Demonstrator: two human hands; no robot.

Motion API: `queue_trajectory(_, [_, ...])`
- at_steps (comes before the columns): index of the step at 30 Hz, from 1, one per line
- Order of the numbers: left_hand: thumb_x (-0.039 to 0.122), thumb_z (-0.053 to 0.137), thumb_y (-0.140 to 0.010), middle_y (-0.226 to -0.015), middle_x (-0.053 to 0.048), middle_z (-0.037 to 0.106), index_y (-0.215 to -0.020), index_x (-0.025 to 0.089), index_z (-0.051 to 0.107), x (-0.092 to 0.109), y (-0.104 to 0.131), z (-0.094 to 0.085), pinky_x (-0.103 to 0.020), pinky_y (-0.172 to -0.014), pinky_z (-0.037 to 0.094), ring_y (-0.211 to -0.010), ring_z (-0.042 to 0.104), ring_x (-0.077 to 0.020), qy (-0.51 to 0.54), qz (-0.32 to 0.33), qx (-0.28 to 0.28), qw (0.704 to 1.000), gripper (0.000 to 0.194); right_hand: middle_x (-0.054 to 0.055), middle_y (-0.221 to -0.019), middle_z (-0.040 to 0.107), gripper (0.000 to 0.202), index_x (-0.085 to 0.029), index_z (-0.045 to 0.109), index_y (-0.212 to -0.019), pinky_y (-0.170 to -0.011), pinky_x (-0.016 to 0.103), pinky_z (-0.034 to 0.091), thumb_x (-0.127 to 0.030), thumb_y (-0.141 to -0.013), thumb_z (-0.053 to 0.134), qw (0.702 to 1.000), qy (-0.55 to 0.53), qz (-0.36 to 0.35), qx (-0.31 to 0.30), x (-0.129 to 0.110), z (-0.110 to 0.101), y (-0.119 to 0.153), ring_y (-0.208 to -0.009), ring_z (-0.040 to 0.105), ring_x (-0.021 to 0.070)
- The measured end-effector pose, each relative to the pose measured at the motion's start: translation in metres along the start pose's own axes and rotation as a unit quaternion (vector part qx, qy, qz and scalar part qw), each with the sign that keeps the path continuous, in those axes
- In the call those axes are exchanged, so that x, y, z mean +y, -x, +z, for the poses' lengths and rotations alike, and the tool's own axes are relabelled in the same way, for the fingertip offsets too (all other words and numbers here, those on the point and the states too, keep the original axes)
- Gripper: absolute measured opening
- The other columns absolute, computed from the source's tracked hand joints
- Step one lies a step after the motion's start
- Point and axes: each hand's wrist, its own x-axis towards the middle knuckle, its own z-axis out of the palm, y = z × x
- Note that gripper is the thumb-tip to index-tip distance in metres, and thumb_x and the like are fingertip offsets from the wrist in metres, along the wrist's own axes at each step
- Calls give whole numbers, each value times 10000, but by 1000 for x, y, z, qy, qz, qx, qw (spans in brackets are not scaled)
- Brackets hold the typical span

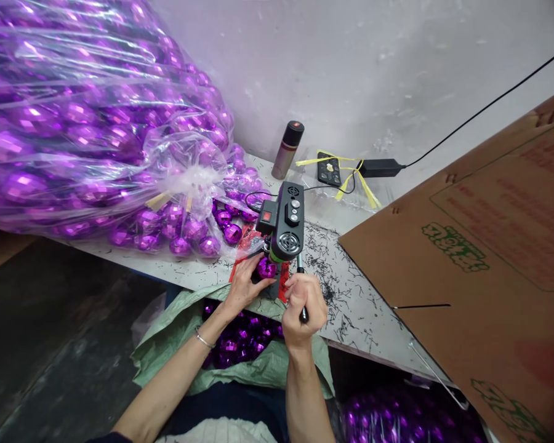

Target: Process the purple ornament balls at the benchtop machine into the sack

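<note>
A faceted purple bauble [266, 268] sits beneath the head of a small black bench drill press [282, 212]. My left hand [245, 284] steadies the bauble between thumb and fingers. Closed in a fist, my right hand [305, 301] grips the lever handle [303, 315] at the machine's right side. The drill tip is hidden behind the machine's body. Red material [285, 280] lies around the machine's base. Below the table edge, a green woven sack [166, 335] stands open in front of me with many purple baubles inside.
A huge clear bag [96, 135] of purple baubles leans over the table's left. Behind the machine are a spray can [289, 149], a phone-like black object [329, 168] and a power adapter [381, 167]. Dark shavings litter the tabletop [351, 301]. A cardboard box [484, 246] blocks the right.
</note>
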Motion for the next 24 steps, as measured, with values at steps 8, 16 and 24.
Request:
queue_trajectory(8, [447,716,-901,-1254,-137,721,-1376,189,574,-4,4,1,-461,-986,540,-1148,690,-297,-1,3,13,1000,559,6,-753,596,268,-213,531,-774,-620,268,491,-135,-1001,412,1000,-5,-17,9,19,8,26,-705,612,129])
queue_trajectory(16, [445,735,-889,-1228,-137,729,-1361,191,585,-4,5,3,-464,-970,544,-1128,696,-302,-8,4,19,1000,556,19,-783,620,284,-213,551,-795,-636,299,502,-198,-1028,389,999,-8,-25,30,31,14,38,-699,612,139])
queue_trajectory(24, [470,734,-887,-1244,-142,726,-1357,185,578,-4,4,3,-456,-969,544,-1137,697,-300,0,15,21,1000,571,15,-769,613,306,-218,546,-768,-718,340,532,-206,-1027,382,999,-12,-18,38,32,16,41,-691,616,144])
